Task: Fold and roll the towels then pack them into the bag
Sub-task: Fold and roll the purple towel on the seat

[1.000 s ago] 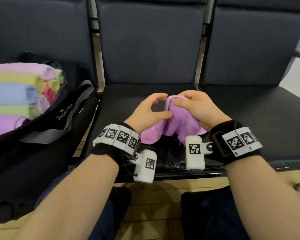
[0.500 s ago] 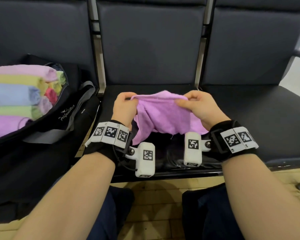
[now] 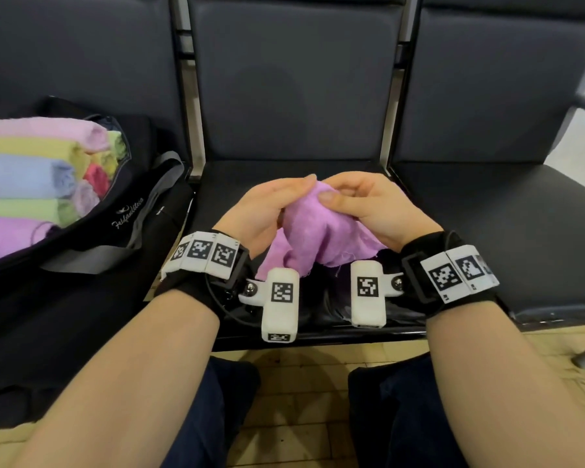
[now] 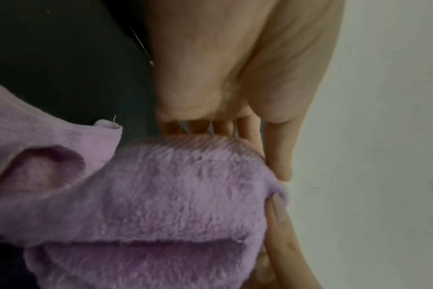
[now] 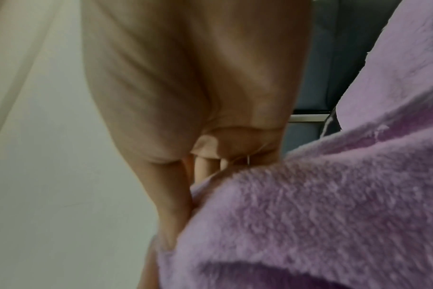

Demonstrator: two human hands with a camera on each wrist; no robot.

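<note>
The purple towel is held up over the middle seat of a row of dark chairs, bunched at its top between both hands, its loose lower part hanging down toward the seat's front edge. The right hand pinches the towel's top, thumb lying across the near side of the cloth and fingers curled behind it. The left hand meets it from the other side, its fingers fairly straight with their tips against the top of the bunch and the palm against the cloth; from the head view I cannot tell for sure whether it grips or only presses. In the left wrist view the towel fills the lower picture, fluffy and folded over on itself, with the right hand coming down onto its upper edge and a left finger along its right side. In the right wrist view the towel lies against the left hand, whose fingers go behind the cloth's edge. Left of the middle seat, on the next chair, the black bag lies open, with rolled towels stacked inside in pink, yellow, blue, green and purple; a grey strap drapes over its side. Both wrists carry black bands with white marker tags. Below the seat's front edge are dark trouser knees and a yellowish tiled floor.
</note>
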